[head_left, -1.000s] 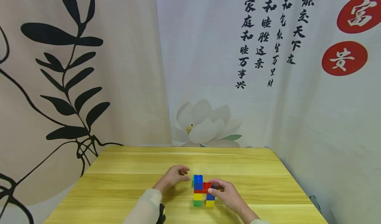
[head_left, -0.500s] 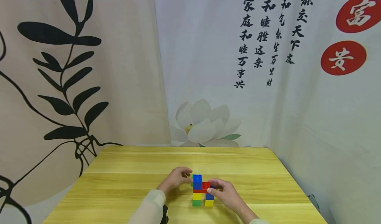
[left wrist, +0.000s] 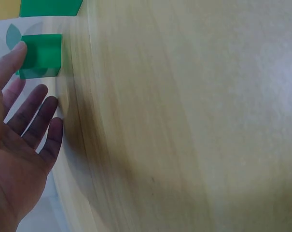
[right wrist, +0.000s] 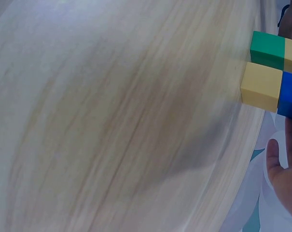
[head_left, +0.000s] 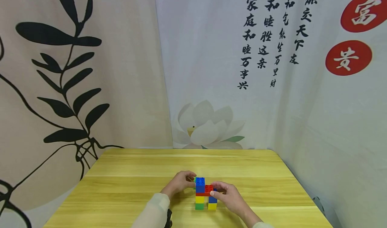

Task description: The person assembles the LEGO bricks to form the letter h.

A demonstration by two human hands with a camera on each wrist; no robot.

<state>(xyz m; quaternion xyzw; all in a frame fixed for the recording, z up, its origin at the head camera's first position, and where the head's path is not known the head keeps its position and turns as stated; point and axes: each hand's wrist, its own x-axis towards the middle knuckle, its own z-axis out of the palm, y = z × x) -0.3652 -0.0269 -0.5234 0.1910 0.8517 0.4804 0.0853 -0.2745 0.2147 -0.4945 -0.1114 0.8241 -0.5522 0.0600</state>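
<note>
A small toy brick structure stands mid-table, with a blue brick (head_left: pixel 200 185) on top and a red brick (head_left: pixel 208 189) bridging two legs. The left leg has a yellow brick (head_left: pixel 200 199) over a green base brick (head_left: pixel 199 206); the right leg pairs a blue brick (right wrist: pixel 290 94) with a yellow one (right wrist: pixel 260 89). My right hand (head_left: pixel 229 196) pinches the structure at its right end, thumb in front and fingers behind. Behind the top blue brick, my left hand (head_left: pixel 180 182) holds a green brick (left wrist: pixel 42 55) between thumb and forefinger; its other fingers extend loosely.
The wooden table (head_left: pixel 136 167) extends to a curtain (head_left: pixel 136 70) printed with leaves, a flower and writing. A dark band (head_left: pixel 168 218) circles the left wrist.
My left hand has moved right, from just beside the green brick to grasping it. My right hand stays at the structure, and the head view shifts slightly.
</note>
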